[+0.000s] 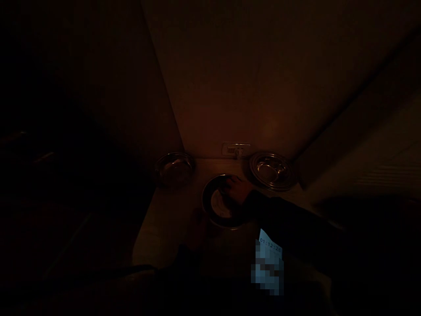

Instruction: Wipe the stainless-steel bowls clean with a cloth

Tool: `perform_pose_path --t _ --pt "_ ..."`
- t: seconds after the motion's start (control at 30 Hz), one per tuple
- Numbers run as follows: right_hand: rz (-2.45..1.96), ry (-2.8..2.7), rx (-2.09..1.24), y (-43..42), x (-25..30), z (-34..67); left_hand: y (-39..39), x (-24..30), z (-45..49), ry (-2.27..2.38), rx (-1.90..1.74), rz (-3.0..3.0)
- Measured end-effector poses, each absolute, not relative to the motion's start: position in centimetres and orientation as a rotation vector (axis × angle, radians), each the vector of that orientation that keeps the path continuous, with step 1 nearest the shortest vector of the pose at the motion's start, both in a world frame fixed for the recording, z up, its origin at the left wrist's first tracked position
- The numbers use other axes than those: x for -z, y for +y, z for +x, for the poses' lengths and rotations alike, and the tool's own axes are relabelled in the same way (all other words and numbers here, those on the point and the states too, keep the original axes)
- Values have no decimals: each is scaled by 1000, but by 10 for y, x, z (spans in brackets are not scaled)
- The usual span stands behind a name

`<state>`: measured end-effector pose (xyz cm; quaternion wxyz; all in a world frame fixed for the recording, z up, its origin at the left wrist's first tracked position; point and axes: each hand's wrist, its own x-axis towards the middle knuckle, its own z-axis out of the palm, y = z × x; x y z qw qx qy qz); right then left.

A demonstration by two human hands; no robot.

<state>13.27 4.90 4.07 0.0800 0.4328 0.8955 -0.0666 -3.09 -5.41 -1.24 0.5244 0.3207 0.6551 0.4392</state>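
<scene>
The light is very dim. In the middle of the small table a round, dark-sided dish (217,218) with a shiny rim shows a pale area at its bottom. Over its upper right side reaches my right hand (239,189), fingers bent down into the dish. Whatever the fingertips touch or hold is lost in shadow. Beside the lower left of the rim is my left hand (197,226), so dark that its fingers cannot be made out.
Shiny metal dishes stand at the back corners: a bowl (175,169) on the left and a wide-rimmed dish (271,171) on the right. A wall socket (235,149) with a plug sits behind the table (148,235). A lit screen (271,254) glows below my right forearm.
</scene>
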Motion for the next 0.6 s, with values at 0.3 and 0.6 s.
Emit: perform_pose_path --t 0.3,0.6 --pt "920 2720 558 29 -21 110 -52 19 -29 1673 -1081 889" --pt "1344 2598 311 51 -22 138 -54 13 -24 1597 -1034 894"
